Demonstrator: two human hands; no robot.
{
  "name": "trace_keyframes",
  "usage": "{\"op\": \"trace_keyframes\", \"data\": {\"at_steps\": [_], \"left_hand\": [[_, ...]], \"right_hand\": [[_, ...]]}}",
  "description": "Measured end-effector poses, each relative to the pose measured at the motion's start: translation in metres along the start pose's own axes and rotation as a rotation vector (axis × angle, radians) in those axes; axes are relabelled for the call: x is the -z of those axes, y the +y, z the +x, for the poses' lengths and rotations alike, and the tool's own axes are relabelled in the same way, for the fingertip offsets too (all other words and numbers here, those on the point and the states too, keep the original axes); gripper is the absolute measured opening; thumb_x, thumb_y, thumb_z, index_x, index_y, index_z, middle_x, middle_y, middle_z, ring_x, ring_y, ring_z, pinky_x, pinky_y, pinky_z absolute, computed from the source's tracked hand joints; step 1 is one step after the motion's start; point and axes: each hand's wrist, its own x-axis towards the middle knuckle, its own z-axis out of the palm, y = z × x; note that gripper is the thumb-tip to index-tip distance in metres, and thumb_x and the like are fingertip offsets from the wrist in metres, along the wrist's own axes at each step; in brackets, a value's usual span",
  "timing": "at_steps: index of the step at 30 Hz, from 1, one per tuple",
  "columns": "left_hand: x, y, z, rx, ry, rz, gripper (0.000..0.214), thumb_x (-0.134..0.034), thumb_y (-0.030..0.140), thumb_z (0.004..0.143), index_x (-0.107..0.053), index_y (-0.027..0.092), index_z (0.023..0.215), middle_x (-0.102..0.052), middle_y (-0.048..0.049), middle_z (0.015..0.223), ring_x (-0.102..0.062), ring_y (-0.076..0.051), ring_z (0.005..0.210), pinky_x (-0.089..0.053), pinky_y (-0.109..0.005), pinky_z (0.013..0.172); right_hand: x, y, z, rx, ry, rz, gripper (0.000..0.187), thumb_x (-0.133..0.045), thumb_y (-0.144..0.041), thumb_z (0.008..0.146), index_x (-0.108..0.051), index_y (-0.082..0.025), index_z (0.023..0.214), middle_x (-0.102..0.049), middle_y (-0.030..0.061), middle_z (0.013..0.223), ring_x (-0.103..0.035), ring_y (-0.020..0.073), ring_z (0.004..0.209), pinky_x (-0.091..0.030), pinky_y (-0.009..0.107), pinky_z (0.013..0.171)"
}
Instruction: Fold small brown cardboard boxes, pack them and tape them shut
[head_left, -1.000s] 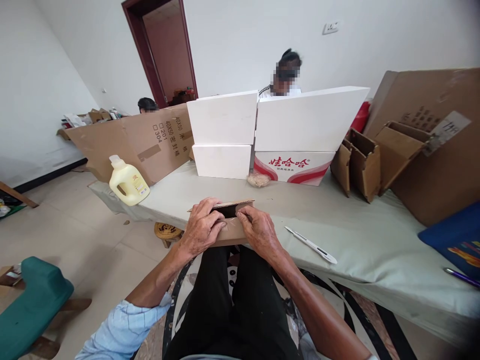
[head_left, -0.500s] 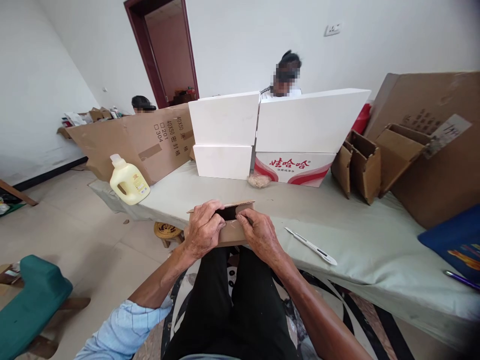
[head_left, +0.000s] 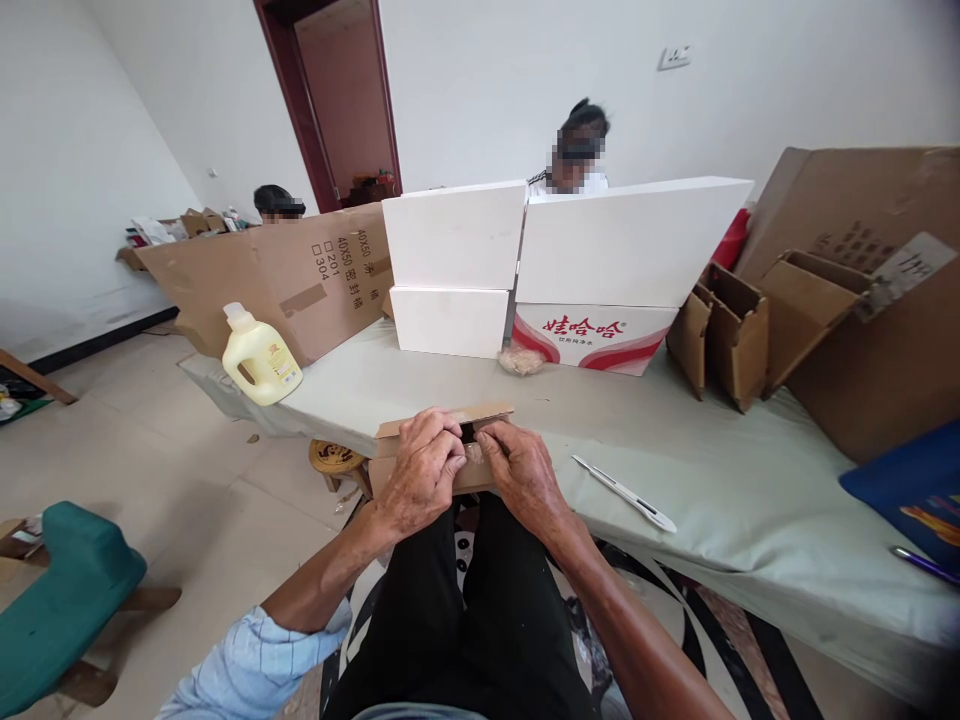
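Note:
A small brown cardboard box (head_left: 385,476) rests at the table's front edge, above my lap, with a flap raised along its far side and a dark gap in its top. My left hand (head_left: 421,465) is closed on the near left edge of that gap, fingers bent over it. Across the gap, my right hand (head_left: 521,468) pinches the box's right part between thumb and forefinger. Both thumbs are near each other over the opening. Most of the near panel is hidden by my hands. To the right lies a white-handled craft knife (head_left: 624,494).
White boxes (head_left: 457,240) stand at the back, beside a red-and-white carton (head_left: 592,338). A yellow jug (head_left: 262,358) is at the left, folded brown cartons (head_left: 735,335) and a blue container (head_left: 911,490) at the right. Two people sit behind the boxes.
My left hand has shifted slightly right, toward my right hand, and the dark gap is narrower. The far flap and the left flap show more of their faces. The view has turned slightly.

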Motion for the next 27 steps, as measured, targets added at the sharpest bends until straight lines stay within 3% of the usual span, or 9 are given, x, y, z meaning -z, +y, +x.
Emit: {"op": "trace_keyframes", "data": {"at_steps": [5, 9, 13, 16, 19, 23, 27], "left_hand": [[0.0, 0.007, 0.01, 0.052, -0.049, -0.172, 0.017, -0.054, 0.013, 0.1, -0.057, 0.024, 0.088, -0.071, -0.0067, 0.11, -0.057, -0.028, 0.136, -0.038, -0.048, 0.119], [0.013, 0.014, 0.023, 0.117, -0.058, -0.407, 0.015, -0.057, 0.022, 0.102, -0.06, 0.024, 0.087, -0.073, -0.0083, 0.112, -0.06, -0.029, 0.136, -0.042, -0.048, 0.121], [0.024, 0.01, 0.027, 0.194, 0.091, -0.67, 0.021, -0.059, 0.036, 0.107, -0.062, 0.022, 0.091, -0.071, -0.0094, 0.108, -0.067, -0.028, 0.128, -0.051, -0.043, 0.114], [0.026, -0.002, 0.021, 0.278, 0.247, -0.663, 0.023, -0.062, 0.041, 0.107, -0.064, 0.022, 0.094, -0.072, -0.0079, 0.107, -0.07, -0.025, 0.116, -0.054, -0.037, 0.107], [0.029, -0.016, 0.009, 0.362, 0.327, -0.586, 0.025, -0.063, 0.044, 0.106, -0.066, 0.022, 0.097, -0.074, -0.0078, 0.108, -0.07, -0.023, 0.109, -0.055, -0.034, 0.101], [0.034, -0.023, -0.01, 0.436, 0.303, -0.468, 0.025, -0.061, 0.045, 0.105, -0.066, 0.021, 0.096, -0.077, -0.0081, 0.108, -0.072, -0.022, 0.106, -0.055, -0.033, 0.099], [0.033, -0.017, -0.029, 0.473, 0.256, -0.508, 0.029, -0.059, 0.047, 0.107, -0.064, 0.021, 0.095, -0.077, -0.0083, 0.107, -0.073, -0.021, 0.102, -0.058, -0.033, 0.094]], "right_hand": [[-0.002, -0.002, -0.002, 0.025, 0.005, 0.01, 0.03, -0.047, -0.027, 0.104, -0.054, -0.022, 0.075, -0.058, -0.0014, 0.069, -0.047, 0.015, 0.065, -0.034, 0.031, 0.071], [-0.002, -0.005, -0.003, 0.027, -0.007, 0.072, 0.037, -0.044, -0.034, 0.108, -0.048, -0.023, 0.072, -0.054, -0.002, 0.067, -0.044, 0.0145, 0.063, -0.033, 0.031, 0.067], [-0.004, -0.006, -0.004, -0.004, -0.017, 0.027, 0.037, -0.043, -0.035, 0.108, -0.043, -0.024, 0.072, -0.055, -0.0012, 0.068, -0.044, 0.0158, 0.064, -0.033, 0.032, 0.068], [-0.004, -0.007, -0.007, -0.02, -0.031, -0.029, 0.036, -0.041, -0.034, 0.108, -0.044, -0.024, 0.074, -0.057, 0.0001, 0.07, -0.049, 0.0172, 0.067, -0.036, 0.033, 0.074], [-0.001, -0.012, -0.01, -0.047, -0.044, -0.025, 0.043, -0.038, -0.041, 0.111, -0.046, -0.024, 0.073, -0.057, 0.0001, 0.069, -0.05, 0.0174, 0.066, -0.037, 0.033, 0.073], [0.0, -0.018, -0.017, -0.1, -0.037, -0.001, 0.055, -0.04, -0.053, 0.113, -0.057, -0.024, 0.07, -0.061, 0.0013, 0.067, -0.053, 0.0178, 0.064, -0.039, 0.033, 0.068], [-0.012, -0.019, -0.026, -0.145, 0.089, -0.007, 0.06, -0.047, -0.06, 0.111, -0.063, -0.025, 0.065, -0.06, 0.0016, 0.059, -0.057, 0.0191, 0.062, -0.048, 0.035, 0.078]]}}
